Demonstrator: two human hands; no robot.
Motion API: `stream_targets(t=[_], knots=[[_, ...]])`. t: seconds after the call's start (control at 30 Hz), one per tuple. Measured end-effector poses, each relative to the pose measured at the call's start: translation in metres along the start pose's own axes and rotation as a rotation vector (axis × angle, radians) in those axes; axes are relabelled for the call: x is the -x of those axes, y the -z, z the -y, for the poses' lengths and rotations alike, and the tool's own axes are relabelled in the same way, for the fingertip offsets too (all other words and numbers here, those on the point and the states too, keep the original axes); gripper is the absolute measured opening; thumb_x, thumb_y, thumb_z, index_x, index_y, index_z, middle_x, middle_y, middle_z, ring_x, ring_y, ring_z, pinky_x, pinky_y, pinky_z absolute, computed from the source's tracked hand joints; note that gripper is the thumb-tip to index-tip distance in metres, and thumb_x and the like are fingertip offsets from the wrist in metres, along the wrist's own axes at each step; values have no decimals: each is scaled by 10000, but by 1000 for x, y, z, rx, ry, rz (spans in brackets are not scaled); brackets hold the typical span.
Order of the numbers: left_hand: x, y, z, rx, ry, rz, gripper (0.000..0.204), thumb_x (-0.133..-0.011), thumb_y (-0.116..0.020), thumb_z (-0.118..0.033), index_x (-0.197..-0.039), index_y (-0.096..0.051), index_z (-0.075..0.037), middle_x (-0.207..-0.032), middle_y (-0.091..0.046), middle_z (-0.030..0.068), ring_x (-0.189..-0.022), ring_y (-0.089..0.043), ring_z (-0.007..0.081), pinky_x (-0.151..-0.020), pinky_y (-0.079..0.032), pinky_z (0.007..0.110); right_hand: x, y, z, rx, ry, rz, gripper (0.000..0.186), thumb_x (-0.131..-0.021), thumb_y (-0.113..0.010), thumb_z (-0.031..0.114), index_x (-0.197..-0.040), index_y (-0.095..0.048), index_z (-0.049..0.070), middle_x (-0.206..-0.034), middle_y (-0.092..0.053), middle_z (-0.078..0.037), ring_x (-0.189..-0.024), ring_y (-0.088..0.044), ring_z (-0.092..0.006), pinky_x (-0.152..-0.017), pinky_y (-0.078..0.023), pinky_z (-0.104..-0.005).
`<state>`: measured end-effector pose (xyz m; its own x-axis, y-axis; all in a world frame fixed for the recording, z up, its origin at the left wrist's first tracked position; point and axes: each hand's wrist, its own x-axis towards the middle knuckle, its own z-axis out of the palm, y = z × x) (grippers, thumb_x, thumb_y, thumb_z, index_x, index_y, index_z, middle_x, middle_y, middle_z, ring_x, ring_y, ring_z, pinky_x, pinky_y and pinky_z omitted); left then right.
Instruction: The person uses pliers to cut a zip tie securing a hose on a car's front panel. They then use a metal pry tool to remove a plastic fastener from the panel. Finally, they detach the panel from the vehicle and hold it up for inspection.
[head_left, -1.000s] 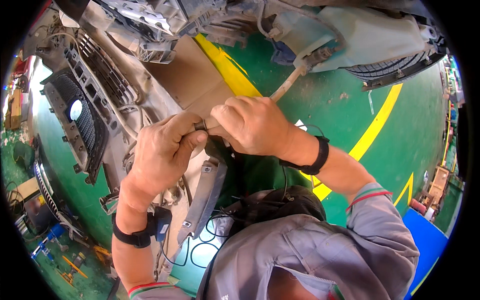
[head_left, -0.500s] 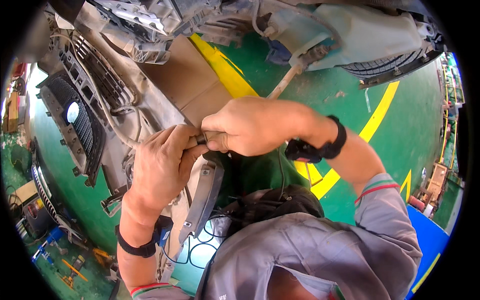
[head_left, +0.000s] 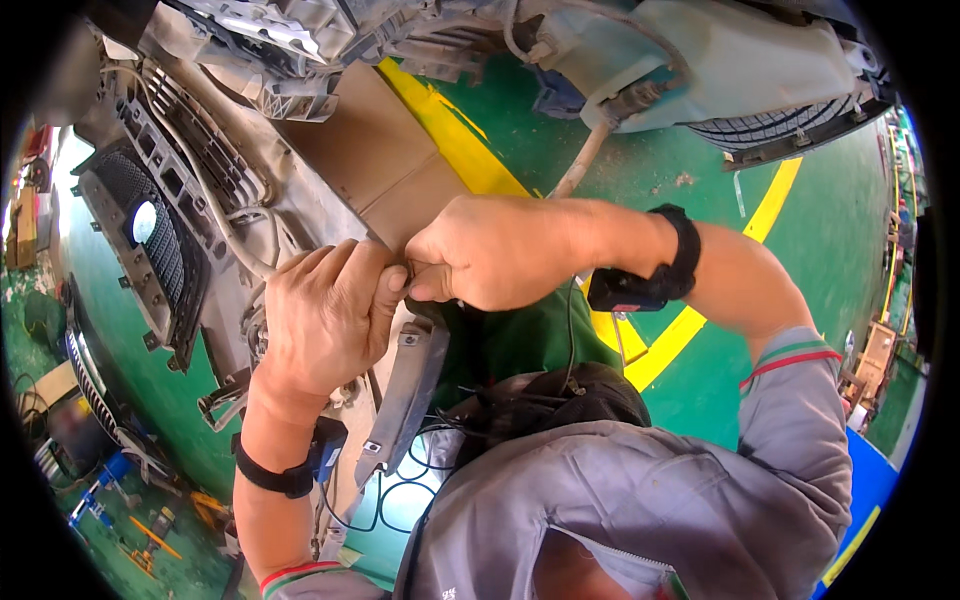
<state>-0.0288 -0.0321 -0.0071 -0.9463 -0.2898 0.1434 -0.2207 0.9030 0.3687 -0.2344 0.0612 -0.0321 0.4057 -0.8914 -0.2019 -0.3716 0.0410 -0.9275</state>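
Note:
My left hand point(head_left: 325, 315) and my right hand point(head_left: 500, 255) meet fingertip to fingertip above the edge of a detached car bumper point(head_left: 310, 205). Both are closed in a pinch, thumbs bent. Between the fingertips only a sliver of a small dark piece shows; the fingers cover the rest, so its kind cannot be told. A dirty, wrapped wiring harness point(head_left: 585, 160) drops from the car body and passes out of sight behind my right hand. Just below the fingers a grey bracket-like strip point(head_left: 405, 395) runs along the bumper's near end.
The car's front structure and a translucent fluid tank point(head_left: 735, 65) overhang the far side. A black mesh grille point(head_left: 150, 235) is at the left of the bumper. A cardboard sheet point(head_left: 375, 150) lies beyond my hands. Tools point(head_left: 95, 495) lie on the green floor at lower left.
My fingertips have drawn closer together, hiding the short greyish-brown piece that showed between them before. My right forearm and elbow have shifted to the right.

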Motion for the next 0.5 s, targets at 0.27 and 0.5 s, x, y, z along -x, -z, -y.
stream_targets(t=[0.27,0.5], knots=[[4,-5,4,111,136,55,202,-1003,-628,-204,-841,-593,-90,-667,-581,109,-604,-603,352,-568,-478,425,7,-29,-10,531,146,-379,269,-914,-707,250,-818,-554,50,-704,-638,-155,-661,-655,-384,-560,-502,-476],[10,-8,6,162,159,69,188,-1006,-630,-216,-879,-606,-80,-714,-612,111,-654,-625,359,-598,-487,426,7,-28,-17,567,182,-366,282,-915,-711,282,-814,-552,73,-694,-622,-122,-636,-651,-352,-532,-495,-452]])
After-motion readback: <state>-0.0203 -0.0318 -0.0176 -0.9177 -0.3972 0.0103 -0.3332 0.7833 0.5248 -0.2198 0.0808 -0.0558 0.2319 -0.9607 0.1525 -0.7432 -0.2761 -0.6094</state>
